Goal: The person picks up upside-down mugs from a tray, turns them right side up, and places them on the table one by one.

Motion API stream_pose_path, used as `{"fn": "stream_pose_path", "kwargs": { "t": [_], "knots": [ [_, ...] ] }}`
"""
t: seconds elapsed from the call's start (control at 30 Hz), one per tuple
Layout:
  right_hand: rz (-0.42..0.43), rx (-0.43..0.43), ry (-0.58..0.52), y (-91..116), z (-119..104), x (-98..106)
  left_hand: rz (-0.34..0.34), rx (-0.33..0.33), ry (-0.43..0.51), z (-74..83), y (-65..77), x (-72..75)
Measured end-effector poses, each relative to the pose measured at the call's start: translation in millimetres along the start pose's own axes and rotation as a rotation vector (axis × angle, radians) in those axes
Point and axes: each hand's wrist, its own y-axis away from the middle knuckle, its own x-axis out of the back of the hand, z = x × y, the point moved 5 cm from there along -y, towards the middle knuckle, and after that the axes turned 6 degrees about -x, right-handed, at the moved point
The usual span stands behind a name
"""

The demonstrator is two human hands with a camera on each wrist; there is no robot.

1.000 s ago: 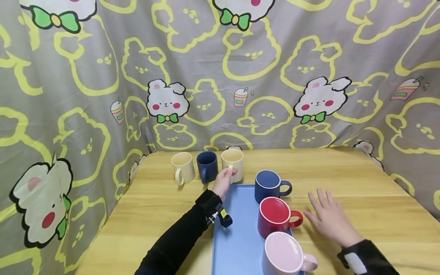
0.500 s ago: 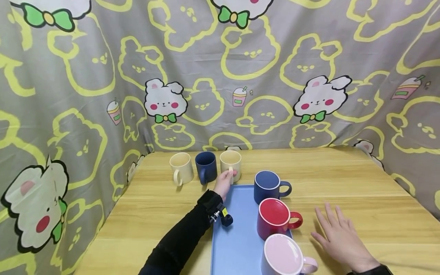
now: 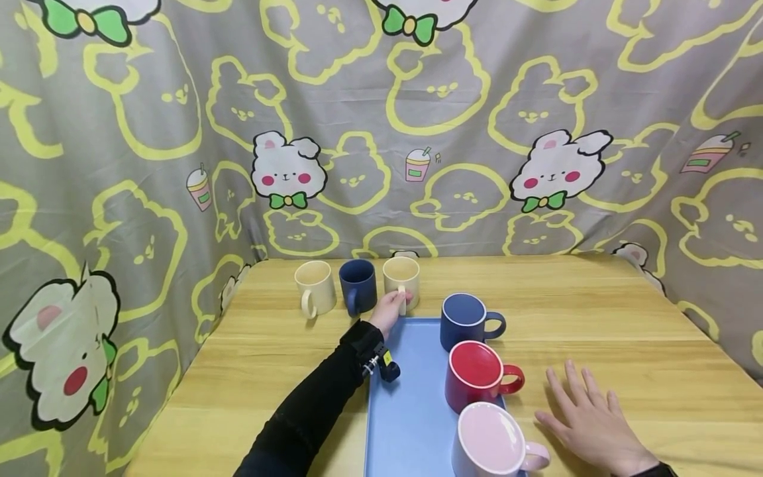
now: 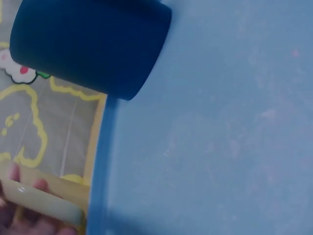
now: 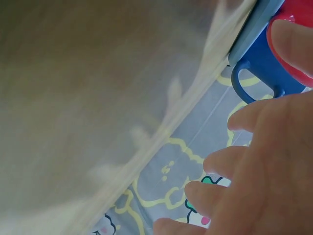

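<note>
In the head view, a cream mug point(image 3: 402, 273) stands on the wooden table just behind the blue tray's far edge. My left hand point(image 3: 387, 311) grips its handle. The left wrist view shows fingers around that pale handle point(image 4: 41, 200) at lower left. To the right of the tray, my right hand point(image 3: 596, 424) is spread palm down, holding nothing. Nearest to it are the handles of a red mug point(image 3: 475, 374) and a pink mug point(image 3: 490, 444). Straight fingers appear in the right wrist view, with a blue mug point(image 5: 279, 68) beyond them.
The blue tray point(image 3: 405, 404) bears the blue mug point(image 3: 463, 324), the red mug and the pink mug along its right side. Left of the held mug stand a navy mug point(image 3: 358, 285) and another cream mug point(image 3: 316, 288). A patterned curtain point(image 3: 357, 165) encloses the table's back and sides.
My right hand has shifted toward the right and nearer to me. My left hand stays at the cream mug's handle, and the mugs keep their places.
</note>
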Motion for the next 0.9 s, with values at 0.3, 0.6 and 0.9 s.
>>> {"fn": "stream_pose_path", "kwargs": {
  "t": [0.3, 0.6, 0.9],
  "knots": [
    [-0.028, -0.012, -0.029, -2.4, 1.1, -0.2, 0.123, -0.033, -0.377, 217.4, 129.6, -7.7],
    [-0.041, -0.034, -0.055, -6.3, 1.4, 11.4, -0.281, -0.292, -0.637, 257.5, 123.8, -55.1],
    [-0.028, 0.016, -0.152, -8.0, -0.4, 14.4, -0.638, -0.022, -0.626, 230.7, 102.0, -92.7]
  ]
}}
